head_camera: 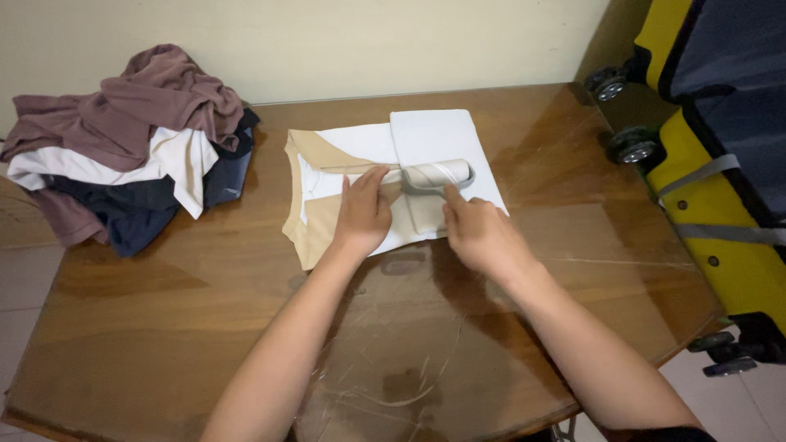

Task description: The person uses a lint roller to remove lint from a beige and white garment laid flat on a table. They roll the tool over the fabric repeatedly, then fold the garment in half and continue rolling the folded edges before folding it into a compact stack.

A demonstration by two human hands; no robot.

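Observation:
A white and tan shirt (352, 151) lies folded flat on the glossy wooden table (164, 319), its collar toward the left. Part of it is rolled into a short white tube (438, 173) near the middle. My left hand (362, 214) presses palm down on the shirt just left of the roll, fingers pointing at it. My right hand (479, 233) rests at the shirt's near edge with its fingers touching the roll's right end.
A heap of crumpled clothes (131, 139) in mauve, white and dark blue sits at the table's far left corner. A yellow and dark blue wheeled suitcase (720, 147) stands against the table's right side. A pale wall runs behind.

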